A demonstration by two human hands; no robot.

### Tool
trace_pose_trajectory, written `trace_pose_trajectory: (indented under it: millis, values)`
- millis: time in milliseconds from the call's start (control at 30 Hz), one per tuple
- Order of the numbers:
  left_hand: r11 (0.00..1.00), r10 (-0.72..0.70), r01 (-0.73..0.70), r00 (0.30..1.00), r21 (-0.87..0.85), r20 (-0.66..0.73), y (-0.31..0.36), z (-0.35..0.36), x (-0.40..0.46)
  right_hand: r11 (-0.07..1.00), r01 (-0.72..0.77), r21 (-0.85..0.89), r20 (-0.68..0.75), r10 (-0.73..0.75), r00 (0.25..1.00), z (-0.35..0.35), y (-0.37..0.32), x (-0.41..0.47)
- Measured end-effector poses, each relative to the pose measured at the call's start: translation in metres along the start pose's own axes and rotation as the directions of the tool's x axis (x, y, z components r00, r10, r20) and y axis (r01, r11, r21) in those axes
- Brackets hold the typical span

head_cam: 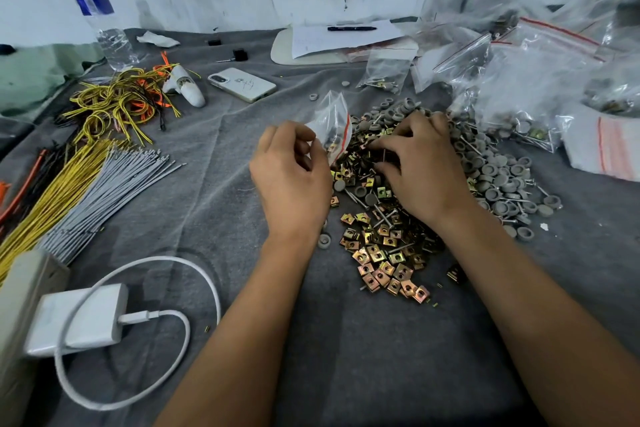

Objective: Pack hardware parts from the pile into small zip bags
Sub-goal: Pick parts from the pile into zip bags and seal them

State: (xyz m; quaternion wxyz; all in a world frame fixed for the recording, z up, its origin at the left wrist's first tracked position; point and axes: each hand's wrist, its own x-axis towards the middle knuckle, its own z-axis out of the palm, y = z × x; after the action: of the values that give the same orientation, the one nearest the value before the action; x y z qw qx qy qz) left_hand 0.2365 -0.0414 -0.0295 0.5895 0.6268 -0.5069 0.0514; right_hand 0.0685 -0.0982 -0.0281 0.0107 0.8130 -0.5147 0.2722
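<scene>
A pile of brass-coloured clip nuts [381, 253], long screws and grey round caps [498, 177] lies on the grey cloth, right of centre. My left hand [291, 177] pinches a small clear zip bag [334, 125] with a red seal strip; the bag stands upright at the pile's left edge with a few parts inside. My right hand [422, 163] lies on top of the pile with curled fingers digging among the clip nuts and screws. What its fingertips hold is hidden.
Filled zip bags [519, 80] heap at the back right. Bundles of yellow and grey wires [90, 184] lie at the left, a white charger with cable [83, 319] at the front left. A phone [242, 84], water bottle [100, 21], and paper with a pen [351, 28] sit behind.
</scene>
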Motion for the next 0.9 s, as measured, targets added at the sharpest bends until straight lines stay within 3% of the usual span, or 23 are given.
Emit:
trace_pose_trajectory:
  millis: [167, 400, 900]
  values:
    - [1.0, 0.005, -0.005, 1.0, -0.02, 0.025, -0.001, 0.0, -0.001, 0.999, -0.006, 0.042, 0.003, 0.005, 1.0, -0.002, 0.002, -0.004]
    - [1.0, -0.007, 0.007, 0.999, 0.007, 0.035, -0.002, 0.001, -0.001, 0.937, 0.081, 0.339, -0.145, -0.033, 0.989, -0.008, -0.001, -0.011]
    - [0.999, -0.032, 0.032, 0.999, -0.044, 0.015, -0.002, -0.001, 0.001, 0.782, 0.122, 0.611, -0.048, -0.118, 0.992, -0.008, -0.004, -0.016]
